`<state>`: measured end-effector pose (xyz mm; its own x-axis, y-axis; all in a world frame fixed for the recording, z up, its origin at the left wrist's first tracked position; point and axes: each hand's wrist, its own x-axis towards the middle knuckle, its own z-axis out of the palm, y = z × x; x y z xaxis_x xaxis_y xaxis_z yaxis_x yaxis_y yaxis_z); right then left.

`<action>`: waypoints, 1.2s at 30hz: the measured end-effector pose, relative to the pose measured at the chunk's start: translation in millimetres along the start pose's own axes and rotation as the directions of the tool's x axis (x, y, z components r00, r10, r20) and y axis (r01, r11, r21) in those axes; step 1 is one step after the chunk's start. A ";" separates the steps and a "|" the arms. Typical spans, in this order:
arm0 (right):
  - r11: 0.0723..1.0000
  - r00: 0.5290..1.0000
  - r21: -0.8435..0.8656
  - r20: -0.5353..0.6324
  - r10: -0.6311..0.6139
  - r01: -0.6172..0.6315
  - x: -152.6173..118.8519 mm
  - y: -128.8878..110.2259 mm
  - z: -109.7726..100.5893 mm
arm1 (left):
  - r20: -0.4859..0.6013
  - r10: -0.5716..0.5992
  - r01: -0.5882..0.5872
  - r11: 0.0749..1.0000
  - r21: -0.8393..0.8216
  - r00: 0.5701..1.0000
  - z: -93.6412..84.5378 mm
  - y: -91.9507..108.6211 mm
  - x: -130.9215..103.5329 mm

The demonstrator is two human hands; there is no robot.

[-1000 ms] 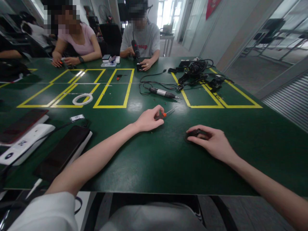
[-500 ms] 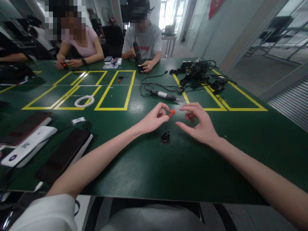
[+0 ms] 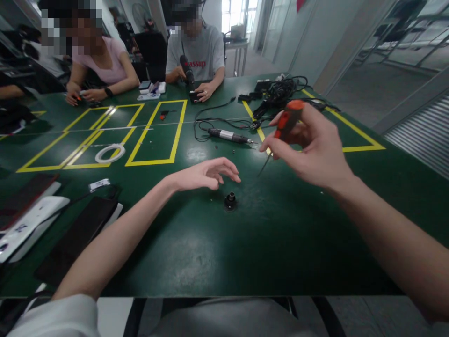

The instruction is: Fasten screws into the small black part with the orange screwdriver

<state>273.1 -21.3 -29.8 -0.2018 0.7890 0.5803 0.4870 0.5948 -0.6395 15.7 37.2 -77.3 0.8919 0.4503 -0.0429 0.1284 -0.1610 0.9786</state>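
Note:
In my right hand (image 3: 308, 145) is a screwdriver (image 3: 289, 119) with an orange and dark handle. Its thin shaft slants down and left, the tip above the table. My left hand (image 3: 210, 173) holds nothing; its fingers are apart and curve over the table. Just right of and below those fingertips stands a small black round part (image 3: 230, 201) with a narrower neck on top, and no hand touches it. Beyond both hands lies a pen-shaped electric screwdriver (image 3: 229, 136), black with a silver band and a cable.
A heap of black cables (image 3: 280, 93) lies at the back right. A white tape ring (image 3: 110, 153) rests on the left. Nearer on that side are a black phone (image 3: 79, 238) and a white power strip (image 3: 35, 224). Two people work across the green table (image 3: 196, 248).
The screwdriver has passed from my left hand to my right, which has lifted it up and rightward. My left hand has opened and drawn left. The view has shifted slightly.

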 end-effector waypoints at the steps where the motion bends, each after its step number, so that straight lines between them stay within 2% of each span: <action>1: 0.987 0.999 0.160 0.032 0.022 -0.027 -1.9 -9.5 -1.7 | 0.080 -0.015 0.013 1.000 0.025 0.997 -0.9 -1.1 -1.4; 3: 0.918 0.987 0.394 0.160 -0.008 -0.056 -6.9 -25.5 0.6 | 0.155 -0.042 0.031 0.997 0.070 0.987 1.4 -4.6 -2.2; 5: 0.868 0.969 0.489 0.243 -0.045 -0.083 -12.2 -35.2 8.7 | 0.185 -0.087 0.069 0.992 0.105 0.979 6.6 -9.3 -1.1; 10: 0.918 0.969 0.392 0.245 -0.032 -0.069 -18.8 -37.6 27.4 | 0.160 -0.164 0.147 0.983 0.112 0.973 13.1 -18.2 2.2; 13: 0.945 0.975 0.323 0.220 -0.016 -0.057 -19.0 -35.3 28.6 | 0.140 -0.182 0.170 0.981 0.091 0.973 12.1 -19.9 2.0; 18: 0.942 0.964 0.331 0.264 -0.036 -0.056 -19.8 -34.8 28.9 | 0.105 -0.188 0.185 0.982 0.031 0.977 12.9 -21.5 2.0; 27: 0.945 0.964 0.323 0.261 -0.046 -0.042 -19.6 -35.1 33.6 | 0.098 -0.157 0.160 0.987 -0.024 0.983 16.9 -21.5 4.1; 36: 0.983 0.977 0.182 0.203 -0.066 0.028 -21.0 -34.1 36.7 | 0.053 -0.118 0.114 0.991 0.063 0.992 18.3 -17.9 4.8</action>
<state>229.6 -52.4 -38.7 -0.4021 0.7628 0.5064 0.3183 0.6350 -0.7039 25.6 26.1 -98.7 0.8921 0.4193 -0.1683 0.2564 -0.1632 0.9527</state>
